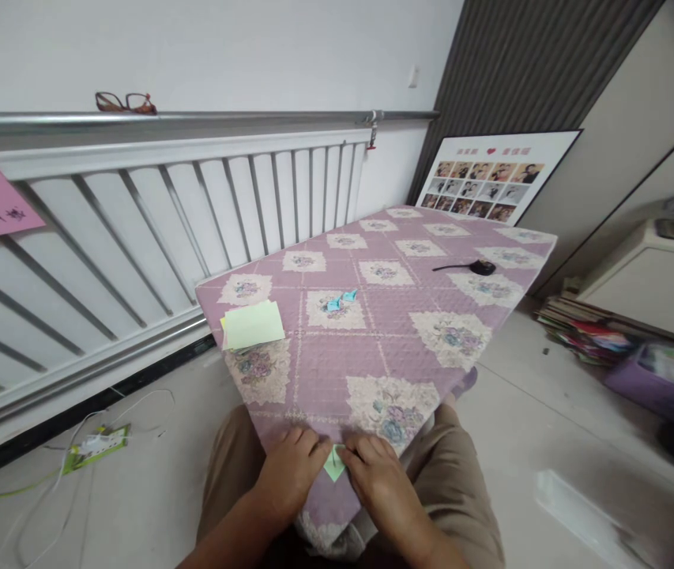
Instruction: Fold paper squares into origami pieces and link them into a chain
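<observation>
A small piece of light green paper, folded to a point toward me, lies at the near corner of the cloth-covered table. My left hand pinches its left side, fingers bent against the cloth. On the right side, my right hand holds it the same way, thumb and fingertips pressed down. A dark crease or gap shows in the paper's middle. Two small blue folded papers sit farther back on the table. To the left rests a stack of pale green and yellow sheets.
A black object with a thin tail lies at the table's right. Beyond the left edge stand a white radiator and a pipe with glasses on it. A power strip with cables is on the floor; a photo board leans behind.
</observation>
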The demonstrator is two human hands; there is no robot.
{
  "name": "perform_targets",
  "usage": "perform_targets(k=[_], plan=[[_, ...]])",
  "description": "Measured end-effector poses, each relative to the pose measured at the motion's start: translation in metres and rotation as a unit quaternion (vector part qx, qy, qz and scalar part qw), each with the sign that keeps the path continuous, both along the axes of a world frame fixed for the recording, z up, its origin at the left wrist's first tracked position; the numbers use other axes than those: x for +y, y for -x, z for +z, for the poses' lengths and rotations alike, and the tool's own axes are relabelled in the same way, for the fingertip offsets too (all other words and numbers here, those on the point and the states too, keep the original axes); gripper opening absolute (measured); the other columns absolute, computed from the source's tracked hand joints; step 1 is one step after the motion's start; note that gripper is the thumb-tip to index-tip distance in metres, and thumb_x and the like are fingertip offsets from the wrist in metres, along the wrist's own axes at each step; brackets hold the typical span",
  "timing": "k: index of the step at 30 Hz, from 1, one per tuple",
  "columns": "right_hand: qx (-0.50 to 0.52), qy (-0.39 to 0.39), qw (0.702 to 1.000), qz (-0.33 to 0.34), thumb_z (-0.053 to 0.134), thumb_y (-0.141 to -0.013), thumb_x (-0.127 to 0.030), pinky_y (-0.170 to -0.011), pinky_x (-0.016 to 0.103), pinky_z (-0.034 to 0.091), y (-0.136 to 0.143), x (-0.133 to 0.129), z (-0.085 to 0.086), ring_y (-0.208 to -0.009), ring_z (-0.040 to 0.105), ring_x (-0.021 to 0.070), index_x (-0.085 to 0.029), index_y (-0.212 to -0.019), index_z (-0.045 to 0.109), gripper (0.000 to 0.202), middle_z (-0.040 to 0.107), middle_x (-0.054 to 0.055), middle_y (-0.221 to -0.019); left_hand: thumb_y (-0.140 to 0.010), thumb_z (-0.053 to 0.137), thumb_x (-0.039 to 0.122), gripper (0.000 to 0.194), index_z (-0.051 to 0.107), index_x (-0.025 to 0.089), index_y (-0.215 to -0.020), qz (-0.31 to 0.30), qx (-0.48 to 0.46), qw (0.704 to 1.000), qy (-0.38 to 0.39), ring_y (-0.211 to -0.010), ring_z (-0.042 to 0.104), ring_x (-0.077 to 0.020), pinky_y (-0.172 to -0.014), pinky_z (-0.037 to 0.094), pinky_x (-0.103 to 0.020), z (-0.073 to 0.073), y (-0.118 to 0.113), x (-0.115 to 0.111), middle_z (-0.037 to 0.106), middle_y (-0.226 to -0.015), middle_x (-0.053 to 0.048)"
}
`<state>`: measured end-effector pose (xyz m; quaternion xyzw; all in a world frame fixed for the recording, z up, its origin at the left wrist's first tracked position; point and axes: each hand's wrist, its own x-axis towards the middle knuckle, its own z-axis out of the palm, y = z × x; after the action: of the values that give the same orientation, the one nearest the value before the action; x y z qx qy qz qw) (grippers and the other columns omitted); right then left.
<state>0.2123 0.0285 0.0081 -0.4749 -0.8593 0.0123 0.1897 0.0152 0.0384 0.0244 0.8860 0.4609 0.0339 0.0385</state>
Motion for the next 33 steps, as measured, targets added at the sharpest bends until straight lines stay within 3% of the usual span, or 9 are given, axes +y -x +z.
perform_targets(k=[5,12,19,23,26,33], plan=[[0.026,0.000,1.000,0.008,0.055,-0.086,-0.013,-0.087,0.039,0.043,-0.001,-0.012,0.001,-0.100,0.055,0.0232,-0.026,-0.118,0.058,0.035,0.063,0.007,-0.110,-0.094,0.048,0.028,0.035,0.048,0.034,-0.128,0.012,0.029,0.999,-0.044,-0.100,0.050,-0.0237,-0.081,0.042,-0.038,-0.005,-0.001,-0.018,0.056,-0.112,-0.007],[0.060,0.007,0.998,0.009,0.053,-0.085,-0.012,-0.093,0.041,0.041,0.011,-0.020,-0.001,-0.108,0.056,0.0228,-0.025,-0.118,0.059,0.036,0.065,0.007,-0.111,-0.090,0.053,0.032,0.037,0.052,0.035,-0.127,0.015,0.018,0.998,-0.057,-0.114,0.047,-0.0286,-0.091,0.040,-0.045,-0.018,0.003,-0.032,0.052,-0.127,-0.010],[0.059,0.001,0.998,-0.038,0.052,-0.087,-0.018,-0.090,0.041,0.040,-0.009,-0.015,0.000,-0.107,0.056,0.0239,-0.025,-0.111,0.062,0.026,0.065,0.007,-0.110,-0.090,0.055,0.030,0.047,0.043,0.043,-0.133,0.012,0.011,0.998,-0.059,-0.121,0.042,-0.0305,-0.096,0.038,-0.050,-0.030,0.009,-0.038,0.045,-0.137,-0.008],[0.067,0.051,0.992,-0.090,0.054,-0.087,-0.022,-0.081,0.038,0.041,-0.010,-0.002,0.009,-0.091,0.060,0.0225,-0.024,-0.095,0.066,0.014,0.067,0.005,-0.096,-0.088,0.057,0.028,0.048,0.044,0.043,-0.132,0.017,0.013,0.999,-0.047,-0.120,0.043,-0.0322,-0.094,0.041,-0.052,-0.029,0.007,-0.038,0.046,-0.136,-0.010],[0.078,0.099,0.988,-0.093,0.061,-0.083,-0.022,-0.081,0.036,0.041,0.002,0.008,0.017,-0.092,0.058,0.0227,-0.024,-0.100,0.064,0.017,0.065,0.005,-0.096,-0.090,0.055,0.028,0.045,0.045,0.045,-0.131,0.021,0.014,0.998,-0.058,-0.120,0.044,-0.0334,-0.092,0.042,-0.054,-0.028,0.005,-0.039,0.048,-0.135,-0.010],[0.022,0.184,0.976,-0.116,0.063,-0.075,-0.019,-0.073,0.032,0.035,0.024,0.022,0.037,-0.090,0.055,0.0231,-0.023,-0.079,0.062,0.006,0.062,0.004,-0.090,-0.089,0.057,0.031,0.044,0.047,0.043,-0.130,0.018,0.000,0.997,-0.076,-0.123,0.040,-0.0323,-0.094,0.042,-0.051,-0.032,0.008,-0.044,0.045,-0.138,-0.008]])
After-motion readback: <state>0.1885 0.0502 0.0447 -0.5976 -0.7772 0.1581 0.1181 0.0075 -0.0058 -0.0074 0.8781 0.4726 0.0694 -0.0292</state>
